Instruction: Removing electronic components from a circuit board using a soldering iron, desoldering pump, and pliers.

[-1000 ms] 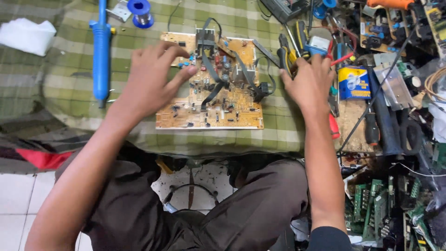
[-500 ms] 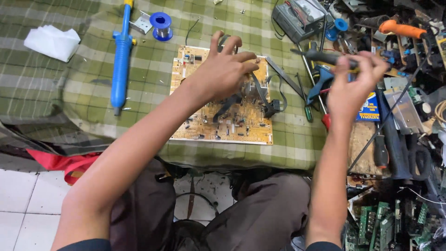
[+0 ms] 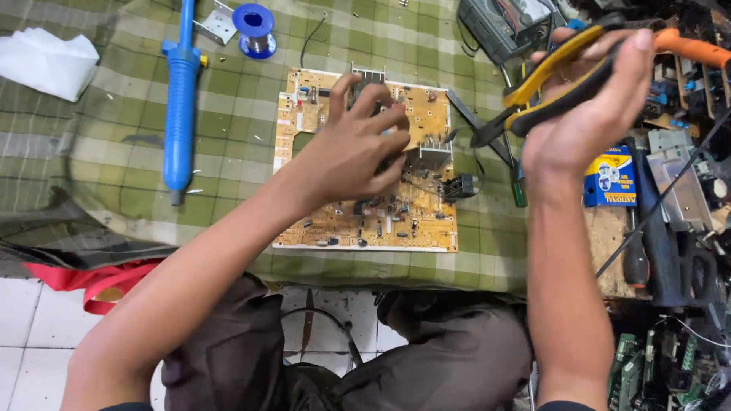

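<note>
In the head view, the left hand [image 3: 358, 148] is lying on the yellow circuit board [image 3: 365, 221], with its fingers spread over the components near the metal heat sink [image 3: 430, 156]; it is pressing or steadying there, not clamped on any part as far as I can tell. The board is resting flat on the green checked cloth [image 3: 114, 137] that is covering the bench. The right hand [image 3: 590, 103] is raised above the tool pile and is closed around the yellow and black pliers [image 3: 533, 87], whose jaws are pointing toward the board. I judge that the step in hand is bringing the tool to the board. The next move is calling for lowering the jaws carefully beside the left fingers. A blue desoldering pump [image 3: 181, 99] and a solder spool [image 3: 253, 29] are lying well apart to the left.
</note>
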